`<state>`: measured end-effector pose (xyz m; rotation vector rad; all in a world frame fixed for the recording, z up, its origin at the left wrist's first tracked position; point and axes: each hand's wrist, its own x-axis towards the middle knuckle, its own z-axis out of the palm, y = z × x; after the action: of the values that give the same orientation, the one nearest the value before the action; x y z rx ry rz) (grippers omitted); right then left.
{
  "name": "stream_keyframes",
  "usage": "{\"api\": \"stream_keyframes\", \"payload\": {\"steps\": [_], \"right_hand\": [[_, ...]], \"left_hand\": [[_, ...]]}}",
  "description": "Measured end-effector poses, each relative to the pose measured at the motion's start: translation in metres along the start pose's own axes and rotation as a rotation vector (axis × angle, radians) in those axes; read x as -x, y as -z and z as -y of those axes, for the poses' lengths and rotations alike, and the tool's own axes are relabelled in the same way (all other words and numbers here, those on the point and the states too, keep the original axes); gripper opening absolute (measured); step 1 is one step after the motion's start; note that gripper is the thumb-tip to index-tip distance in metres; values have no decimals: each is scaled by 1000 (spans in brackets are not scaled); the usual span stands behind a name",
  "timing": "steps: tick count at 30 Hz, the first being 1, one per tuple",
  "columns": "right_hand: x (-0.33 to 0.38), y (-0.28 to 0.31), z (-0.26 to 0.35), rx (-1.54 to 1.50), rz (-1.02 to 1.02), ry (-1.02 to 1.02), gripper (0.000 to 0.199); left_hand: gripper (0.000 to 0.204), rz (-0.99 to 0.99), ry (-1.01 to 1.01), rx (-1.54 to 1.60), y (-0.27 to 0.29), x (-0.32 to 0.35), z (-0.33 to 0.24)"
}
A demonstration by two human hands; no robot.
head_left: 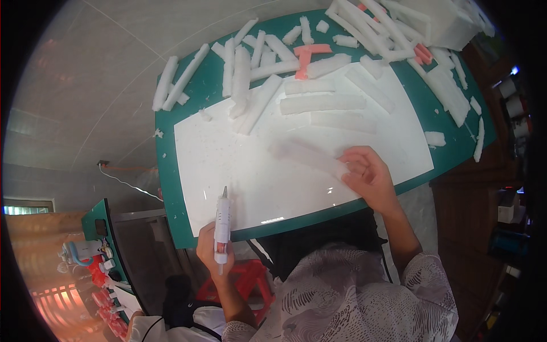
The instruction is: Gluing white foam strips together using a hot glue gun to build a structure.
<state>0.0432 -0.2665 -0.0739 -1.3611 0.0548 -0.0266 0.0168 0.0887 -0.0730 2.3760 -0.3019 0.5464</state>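
My left hand (208,248), at the near left edge of the table, is closed around a white glue gun (223,219) whose dark nozzle points away from me. My right hand (370,178) pinches one end of a translucent white foam strip (310,157), which reaches left over the white sheet (250,188); its far end is blurred. Beyond it, more white foam strips (322,103) lie on the sheet, with a longer tilted piece (261,102) to their left. The strip does not touch the glue gun.
A green tabletop (168,171) carries the sheet. Along its far side lie loose foam strips (185,77), pink pieces (305,60) and a large white foam block (450,23). A red stool (248,279) stands below at the left, beside a second green table (108,228) with clutter.
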Motion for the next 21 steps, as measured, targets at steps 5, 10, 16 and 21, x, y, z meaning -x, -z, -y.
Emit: {"api": "stream_keyframes", "payload": {"steps": [5, 10, 16, 21], "right_hand": [[-11, -4, 31, 477, 89, -22, 38], [-18, 2, 31, 699, 126, -1, 37], [-22, 12, 20, 796, 49, 210, 27], [-12, 2, 31, 697, 16, 202, 24]], "left_hand": [[17, -8, 21, 22, 1, 1, 0], [17, -27, -8, 40, -1, -2, 2], [24, -8, -17, 38, 0, 0, 4], [23, -15, -13, 36, -1, 0, 5]]}}
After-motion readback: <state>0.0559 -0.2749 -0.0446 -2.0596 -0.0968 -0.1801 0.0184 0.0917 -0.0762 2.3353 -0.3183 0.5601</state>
